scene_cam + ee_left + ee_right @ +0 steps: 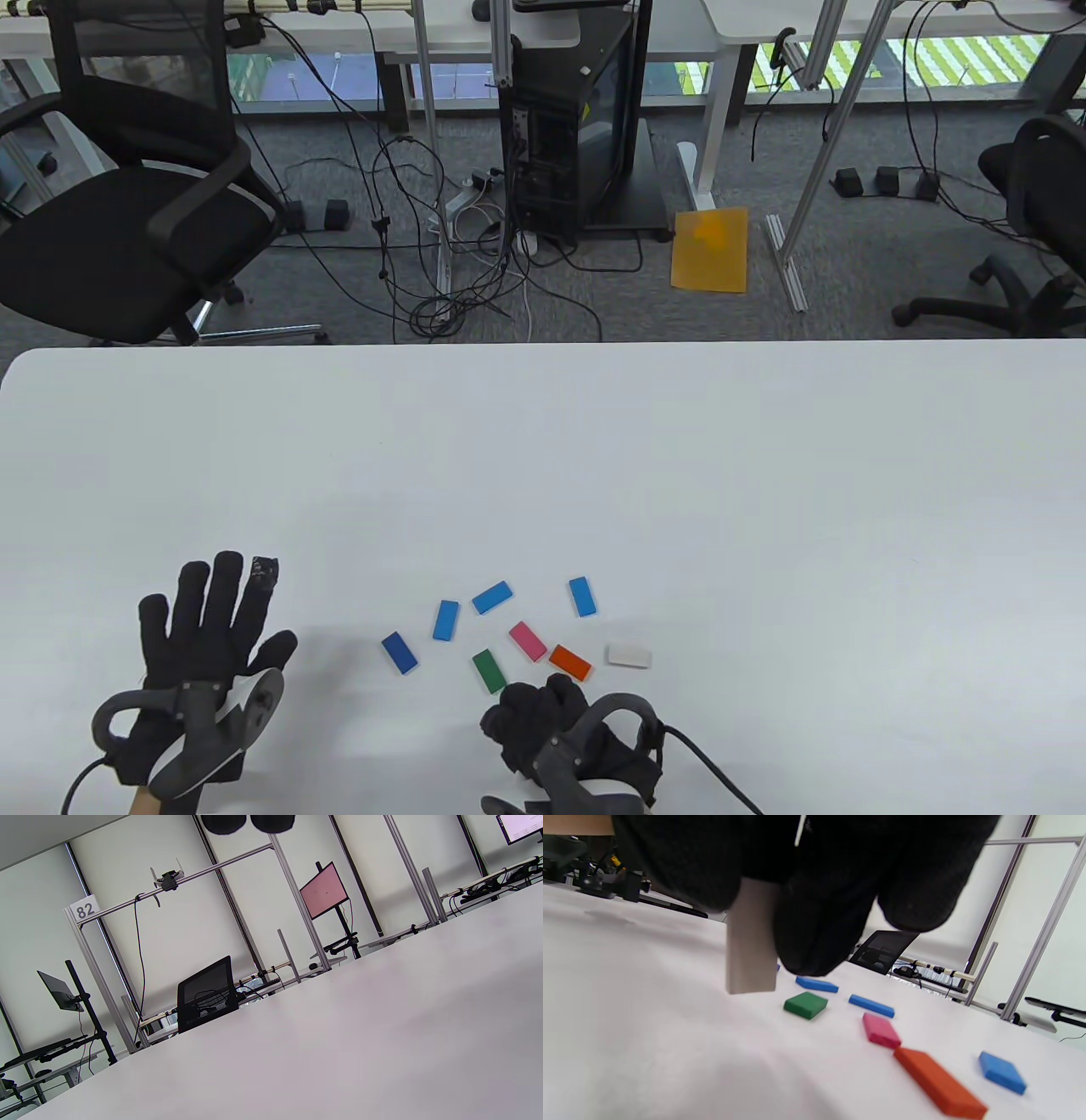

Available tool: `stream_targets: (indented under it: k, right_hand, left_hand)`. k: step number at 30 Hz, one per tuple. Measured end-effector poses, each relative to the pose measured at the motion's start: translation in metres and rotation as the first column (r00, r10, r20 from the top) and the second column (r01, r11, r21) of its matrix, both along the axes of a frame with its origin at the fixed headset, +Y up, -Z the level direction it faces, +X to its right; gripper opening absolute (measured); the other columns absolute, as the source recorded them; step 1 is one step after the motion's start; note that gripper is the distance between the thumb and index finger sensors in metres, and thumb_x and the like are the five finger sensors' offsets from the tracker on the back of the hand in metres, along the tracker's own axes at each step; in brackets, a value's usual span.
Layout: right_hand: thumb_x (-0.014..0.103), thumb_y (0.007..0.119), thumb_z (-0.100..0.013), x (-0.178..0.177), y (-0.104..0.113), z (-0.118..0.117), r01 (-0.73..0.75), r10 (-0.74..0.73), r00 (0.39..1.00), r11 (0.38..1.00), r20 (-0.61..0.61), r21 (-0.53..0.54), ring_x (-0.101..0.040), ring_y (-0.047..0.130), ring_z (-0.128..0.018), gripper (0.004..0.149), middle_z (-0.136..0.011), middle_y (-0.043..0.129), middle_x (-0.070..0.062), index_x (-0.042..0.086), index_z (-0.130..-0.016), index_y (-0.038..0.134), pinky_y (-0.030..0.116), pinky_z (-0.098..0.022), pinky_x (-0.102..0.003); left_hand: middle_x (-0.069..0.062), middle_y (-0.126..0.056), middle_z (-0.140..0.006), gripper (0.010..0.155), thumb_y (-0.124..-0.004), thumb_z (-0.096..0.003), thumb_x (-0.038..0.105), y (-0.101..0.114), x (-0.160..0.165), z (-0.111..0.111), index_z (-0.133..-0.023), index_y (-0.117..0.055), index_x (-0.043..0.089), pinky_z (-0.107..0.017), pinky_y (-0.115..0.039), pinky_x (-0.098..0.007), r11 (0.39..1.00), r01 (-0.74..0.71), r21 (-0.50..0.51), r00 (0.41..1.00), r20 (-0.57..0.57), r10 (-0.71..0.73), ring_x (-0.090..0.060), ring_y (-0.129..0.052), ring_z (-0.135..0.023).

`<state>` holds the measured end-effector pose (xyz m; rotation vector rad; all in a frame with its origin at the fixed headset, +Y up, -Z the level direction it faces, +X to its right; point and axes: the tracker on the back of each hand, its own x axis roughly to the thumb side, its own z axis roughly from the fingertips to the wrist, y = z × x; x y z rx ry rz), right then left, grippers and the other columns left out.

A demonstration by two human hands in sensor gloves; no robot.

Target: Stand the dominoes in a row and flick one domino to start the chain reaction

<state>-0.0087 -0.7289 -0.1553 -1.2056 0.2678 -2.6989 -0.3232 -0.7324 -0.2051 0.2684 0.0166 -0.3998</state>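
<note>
Dominoes lie flat, scattered near the front middle of the white surface [594, 441]: four blue ones [493, 597], a pink one [528, 641], a green one [489, 671], an orange one [570, 662], a white one [629, 654]. None touch; no row yet. One pale domino [751, 938] hangs upright in the right hand [551, 722], grip clamped on it, fingers [814, 921] curled round its top, lower end just above the surface, near the green one. Left hand [208, 632] rests flat on the surface, well apart from the dominoes, grip apart, fingers spread and straight, holding nothing.

Room: grey carpet beyond the far edge, black office chair [127, 229] back left, another chair [1035, 238] back right. Black computer tower [585, 127] on the floor, tangle of cables [441, 255] beside it, orange sheet [709, 250] on the carpet. Aluminium frame posts [297, 899], a "82" tag [85, 910], a pinkish monitor [324, 890] on a stand, pale walls.
</note>
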Motion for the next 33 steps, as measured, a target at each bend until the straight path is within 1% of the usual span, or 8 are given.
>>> stream_targets:
  k: [4, 6, 8, 16, 21, 26, 28, 33]
  right_hand:
    - [0.038, 0.081, -0.041, -0.004, -0.009, -0.001, 0.047, -0.047, 0.999, 0.999, -0.017, -0.027, -0.019, 0.106, -0.060, 0.046, -0.085, 0.087, -0.011, 0.022, -0.085, 0.079, 0.081, -0.052, -0.051]
    - [0.038, 0.081, -0.041, -0.004, -0.009, -0.001, 0.073, -0.073, 0.997, 0.997, -0.016, -0.019, -0.019, 0.106, -0.060, 0.047, -0.085, 0.087, -0.011, 0.021, -0.085, 0.079, 0.080, -0.051, -0.051]
    - [0.038, 0.081, -0.041, -0.005, -0.010, -0.001, 0.090, -0.090, 0.995, 0.996, -0.032, 0.003, -0.020, 0.105, -0.060, 0.046, -0.085, 0.086, -0.010, 0.021, -0.083, 0.079, 0.079, -0.051, -0.053]
    - [0.039, 0.081, -0.041, -0.003, -0.014, -0.004, 0.053, -0.053, 0.998, 0.999, -0.018, -0.009, -0.019, 0.105, -0.058, 0.048, -0.085, 0.088, -0.011, 0.021, -0.085, 0.079, 0.079, -0.051, -0.055]
    - [0.040, 0.081, -0.041, -0.003, -0.014, -0.004, 0.042, -0.042, 0.999, 0.999, -0.018, -0.008, -0.018, 0.103, -0.059, 0.050, -0.086, 0.087, -0.010, 0.021, -0.087, 0.079, 0.077, -0.051, -0.057]
    - [0.040, 0.081, -0.041, -0.005, -0.018, -0.003, -0.005, 0.005, 1.000, 1.000, -0.019, -0.004, -0.019, 0.102, -0.059, 0.050, -0.086, 0.087, -0.010, 0.021, -0.087, 0.079, 0.076, -0.052, -0.059]
    - [0.041, 0.080, -0.041, -0.006, -0.019, -0.002, -0.002, 0.002, 1.000, 1.000, -0.027, 0.015, -0.019, 0.102, -0.059, 0.050, -0.086, 0.087, -0.010, 0.021, -0.088, 0.079, 0.075, -0.052, -0.060]
    - [0.042, 0.080, -0.042, -0.006, -0.019, -0.002, -0.008, 0.008, 1.000, 1.000, -0.028, 0.008, -0.020, 0.102, -0.060, 0.053, -0.087, 0.087, -0.010, 0.020, -0.090, 0.078, 0.074, -0.053, -0.061]
  left_hand:
    - [0.005, -0.044, -0.130, 0.076, -0.019, -0.0494, 0.070, 0.000, 0.000, 0.000, -0.118, -0.015, 0.039, -0.084, -0.043, -0.060, 1.000, 0.009, -0.004, 1.000, -0.004, -0.009, -0.029, -0.050, -0.121]
    - [0.005, -0.043, -0.131, 0.076, -0.019, -0.0495, 0.070, 0.000, 0.000, 0.000, -0.118, -0.012, 0.038, -0.084, -0.043, -0.060, 1.000, 0.007, -0.005, 1.000, -0.004, -0.007, -0.029, -0.049, -0.122]
    - [0.004, -0.042, -0.131, 0.075, -0.019, -0.0495, 0.070, 0.000, -0.001, 0.000, -0.118, -0.012, 0.040, -0.084, -0.042, -0.061, 1.000, 0.003, -0.006, 1.000, -0.005, -0.003, -0.030, -0.048, -0.122]
    - [0.004, -0.041, -0.131, 0.075, -0.019, -0.0495, 0.070, 0.000, 0.001, 0.000, -0.118, -0.014, 0.041, -0.083, -0.038, -0.063, 1.000, 0.024, -0.020, 1.000, -0.012, -0.025, -0.031, -0.043, -0.123]
    - [0.004, -0.041, -0.131, 0.075, -0.019, -0.0496, 0.070, 0.000, 0.001, 0.000, -0.118, -0.015, 0.040, -0.083, -0.037, -0.064, 0.999, 0.030, -0.027, 0.999, -0.017, -0.030, -0.031, -0.043, -0.123]
    - [0.005, -0.041, -0.131, 0.075, -0.020, -0.0496, 0.070, 0.001, 0.002, 0.000, -0.118, -0.016, 0.041, -0.083, -0.038, -0.064, 0.999, 0.036, -0.023, 0.999, -0.012, -0.037, -0.031, -0.043, -0.122]
    - [0.005, -0.042, -0.131, 0.074, -0.020, -0.0495, 0.070, 0.001, 0.003, 0.000, -0.118, -0.016, 0.041, -0.083, -0.038, -0.064, 0.999, 0.041, -0.025, 0.999, -0.010, -0.041, -0.031, -0.043, -0.123]
    - [0.005, -0.041, -0.131, 0.074, -0.020, -0.0496, 0.070, 0.001, 0.003, 0.000, -0.118, -0.015, 0.041, -0.083, -0.038, -0.064, 0.999, 0.046, -0.025, 0.999, -0.009, -0.046, -0.031, -0.043, -0.122]
